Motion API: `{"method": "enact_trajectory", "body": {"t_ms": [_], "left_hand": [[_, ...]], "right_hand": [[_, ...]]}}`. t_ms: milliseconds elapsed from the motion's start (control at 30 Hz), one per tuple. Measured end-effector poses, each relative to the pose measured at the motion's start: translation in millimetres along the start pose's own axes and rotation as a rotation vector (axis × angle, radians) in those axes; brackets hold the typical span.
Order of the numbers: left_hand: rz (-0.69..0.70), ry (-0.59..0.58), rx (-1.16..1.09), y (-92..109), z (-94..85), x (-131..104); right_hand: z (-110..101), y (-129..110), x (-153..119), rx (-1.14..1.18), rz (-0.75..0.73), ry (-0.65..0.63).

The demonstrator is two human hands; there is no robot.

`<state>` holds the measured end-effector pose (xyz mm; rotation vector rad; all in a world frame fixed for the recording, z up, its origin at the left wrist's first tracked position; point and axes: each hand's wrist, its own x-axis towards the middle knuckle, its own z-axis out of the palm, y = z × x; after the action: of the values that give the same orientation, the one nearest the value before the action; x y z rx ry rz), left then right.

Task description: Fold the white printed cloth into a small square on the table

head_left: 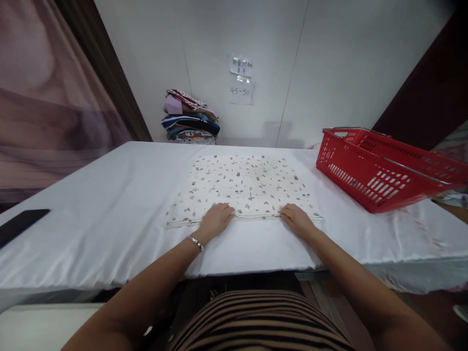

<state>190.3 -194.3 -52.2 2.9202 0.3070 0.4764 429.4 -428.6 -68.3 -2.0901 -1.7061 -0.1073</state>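
Note:
A white cloth [241,183] with a small scattered print lies folded in layers, flat on the table in front of me. Its near edge shows several stacked layers. My left hand [217,218] grips that edge left of the middle, fingers closed over the fabric. Further right along the same edge, my right hand [295,219] pinches the cloth between thumb and fingers. The fingertips of both hands are partly hidden by the hands themselves. A silvery bracelet [195,242] sits on my left wrist.
A red plastic basket [365,170] stands at the right of the white-covered table [120,195]. Behind the table's far edge is a stack of folded fabrics [190,122]. A dark flat object [22,224] lies at the left edge. Paper notes [241,91] hang on the wall.

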Motion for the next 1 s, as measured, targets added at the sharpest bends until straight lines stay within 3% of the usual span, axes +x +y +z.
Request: {"method": "enact_trajectory", "body": {"t_ms": [233,433,533,800,1000], "left_hand": [[0.061,-0.01,-0.069,9,7.8,14],[0.023,0.046,-0.065,7,15.9,16],[0.072,0.078,-0.062,10,16.7,16],[0.164,-0.046,0.048,28,16.0,22],[0.134,-0.024,0.066,34,15.1,24]], "right_hand": [[4,-5,2,-0.061,-0.053,0.02],[6,-9,6,0.049,0.028,0.068],[6,-9,7,0.074,0.069,0.063],[6,-9,8,0.076,0.078,0.063],[6,-8,7,0.119,0.069,0.084]]}}
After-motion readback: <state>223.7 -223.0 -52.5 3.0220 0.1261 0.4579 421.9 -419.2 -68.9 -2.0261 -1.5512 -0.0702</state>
